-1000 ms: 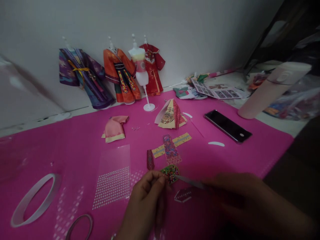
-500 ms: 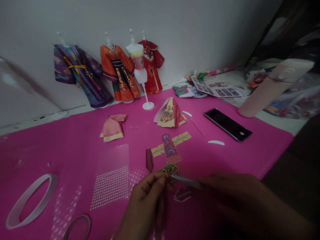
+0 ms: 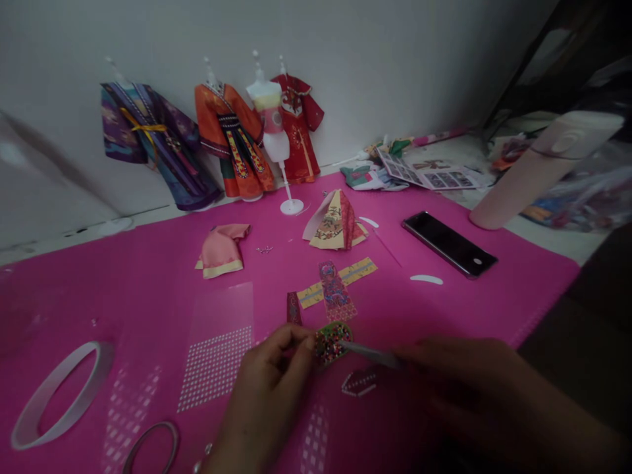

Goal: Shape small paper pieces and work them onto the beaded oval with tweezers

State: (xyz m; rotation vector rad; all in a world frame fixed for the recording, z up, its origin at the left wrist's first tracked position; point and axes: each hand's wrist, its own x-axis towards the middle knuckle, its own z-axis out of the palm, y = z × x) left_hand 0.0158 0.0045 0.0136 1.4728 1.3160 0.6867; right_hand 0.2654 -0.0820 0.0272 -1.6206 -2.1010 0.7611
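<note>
My left hand [image 3: 276, 375] pinches the left edge of a small green dish [image 3: 340, 355] full of tiny multicoloured beads. Tweezers [image 3: 372, 356] extend leftward from my right hand [image 3: 459, 375], which is closed around them and partly lost in shadow. Their tip touches or hovers just over the beads; I cannot tell which. Just below the tweezers lies a dark red fabric piece [image 3: 359, 382] edged and dotted with small pale beads. Beyond the dish, a patterned fabric strip [image 3: 336, 289] crosses a yellow one [image 3: 363, 270], beside a narrow maroon piece [image 3: 293, 307].
Rhinestone sheet [image 3: 217, 362], white tape ring [image 3: 64, 395] and a thinner ring [image 3: 151, 447] lie left. A pink doll top [image 3: 224, 250], a folded skirt [image 3: 330, 224] and a phone [image 3: 449, 243] lie farther off. Dressed doll forms [image 3: 232, 141] line the wall; a pink bottle [image 3: 538, 171] stands right.
My left hand has shifted left to the dish's edge, and its fingers no longer cover the beads. The tweezers have barely moved. The whole view has shifted slightly.
</note>
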